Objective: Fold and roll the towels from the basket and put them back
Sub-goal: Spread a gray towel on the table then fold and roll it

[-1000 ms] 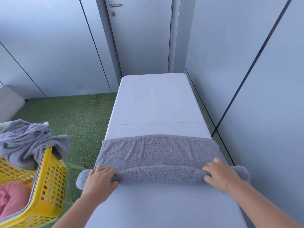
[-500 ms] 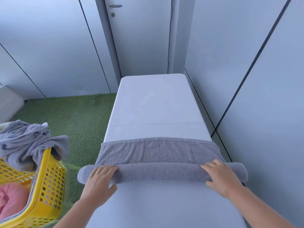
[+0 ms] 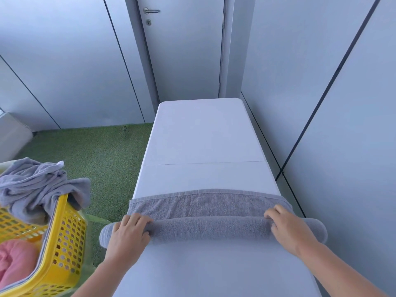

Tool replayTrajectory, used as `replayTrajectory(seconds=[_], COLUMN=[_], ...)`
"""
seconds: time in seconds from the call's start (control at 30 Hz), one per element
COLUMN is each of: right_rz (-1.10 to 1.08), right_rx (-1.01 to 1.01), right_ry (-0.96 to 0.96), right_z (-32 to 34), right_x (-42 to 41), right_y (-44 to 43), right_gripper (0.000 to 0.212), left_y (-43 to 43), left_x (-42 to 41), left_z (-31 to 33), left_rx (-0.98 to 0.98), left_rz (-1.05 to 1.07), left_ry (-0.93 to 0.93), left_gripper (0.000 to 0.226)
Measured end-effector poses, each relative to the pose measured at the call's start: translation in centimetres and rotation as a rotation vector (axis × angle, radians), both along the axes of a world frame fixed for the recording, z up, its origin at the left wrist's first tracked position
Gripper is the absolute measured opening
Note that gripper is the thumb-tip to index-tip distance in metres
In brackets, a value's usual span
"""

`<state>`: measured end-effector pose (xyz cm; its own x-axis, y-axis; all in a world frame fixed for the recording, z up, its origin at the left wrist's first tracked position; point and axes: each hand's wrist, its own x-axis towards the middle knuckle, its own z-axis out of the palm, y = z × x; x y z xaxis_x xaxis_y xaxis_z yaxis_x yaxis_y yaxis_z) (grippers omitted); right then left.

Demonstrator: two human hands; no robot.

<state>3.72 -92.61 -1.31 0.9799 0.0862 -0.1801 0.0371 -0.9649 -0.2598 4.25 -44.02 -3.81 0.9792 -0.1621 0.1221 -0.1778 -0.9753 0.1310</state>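
Note:
A grey towel [image 3: 211,227] lies across the white table [image 3: 203,142], mostly rolled into a long tube, with a flat strip still spread beyond the roll. My left hand [image 3: 126,236] grips the roll near its left end, fingers curled over the top. Near the roll's right end my right hand [image 3: 289,229] holds it the same way. Both ends of the roll stick out past the table's sides. A yellow basket [image 3: 62,239] stands at the lower left with a crumpled grey towel [image 3: 36,187] draped over its rim and a pink towel [image 3: 15,262] inside.
Green artificial turf [image 3: 90,155] covers the floor left of the table. Grey wall panels [image 3: 321,86] run close along the table's right side, and a closed door [image 3: 184,46] stands behind its far end. A pale box [image 3: 11,133] sits at the far left.
Both hands have rolled the towel further away from me, so the tube is thicker and the flat strip beyond it is narrower.

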Motion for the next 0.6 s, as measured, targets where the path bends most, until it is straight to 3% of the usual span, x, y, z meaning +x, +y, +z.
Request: replayTrajectory(seconds=[0.1, 0.2, 0.3, 0.37, 0.47, 0.6], right_rz=[0.068, 0.128, 0.109, 0.098, 0.066, 0.034], right_rx=[-0.023, -0.169, -0.211, -0.207, -0.154, -0.089], right_ry=[0.002, 0.077, 0.057, 0.045, 0.074, 0.078], right_z=[0.36, 0.34, 0.30, 0.50, 0.44, 0.13], right_x=[-0.40, -0.46, -0.10, 0.10, 0.12, -0.17], right_y=[0.01, -0.22, 0.19, 0.57, 0.27, -0.24], right_gripper=[0.043, 0.067, 0.051, 0.036, 0.031, 0.025], left_y=[-0.03, -0.08, -0.08, 0.03, 0.14, 0.37], left_x=[-0.06, -0.22, -0.24, -0.12, 0.04, 0.20], left_z=[0.10, -0.14, 0.06, 0.10, 0.31, 0.39], left_rx=[-0.078, -0.009, 0.069, 0.080, 0.102, 0.091], left_rz=[0.046, 0.040, 0.010, 0.000, -0.023, -0.026], left_ry=[-0.005, 0.082, 0.169, 0.133, 0.083, 0.109], left_gripper=[0.026, 0.040, 0.053, 0.041, 0.023, 0.022])
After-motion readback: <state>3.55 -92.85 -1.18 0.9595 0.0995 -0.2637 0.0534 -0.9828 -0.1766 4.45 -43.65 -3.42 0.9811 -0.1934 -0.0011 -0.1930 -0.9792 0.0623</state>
